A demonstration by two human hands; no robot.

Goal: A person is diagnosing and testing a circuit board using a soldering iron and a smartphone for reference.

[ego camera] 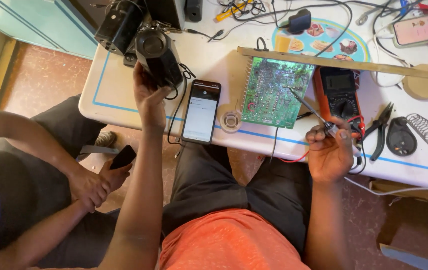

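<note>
Green circuit board (pixel 275 93) propped on table, right hand (pixel 330 155) pinching probe (pixel 310 107), left hand (pixel 150 100) clasping black lamp (pixel 158 56)

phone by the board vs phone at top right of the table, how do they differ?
The near phone lies upright beside the green circuit board, its screen mostly white with a dark top; the far phone lies sideways at the table's far corner, its screen pink and purple, among cables. Both lie face up, lit, untouched by either hand.

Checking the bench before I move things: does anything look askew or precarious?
The phone lies with its lower end past the table edge. The circuit board leans tilted against a wooden strip rather than lying flat.
</note>
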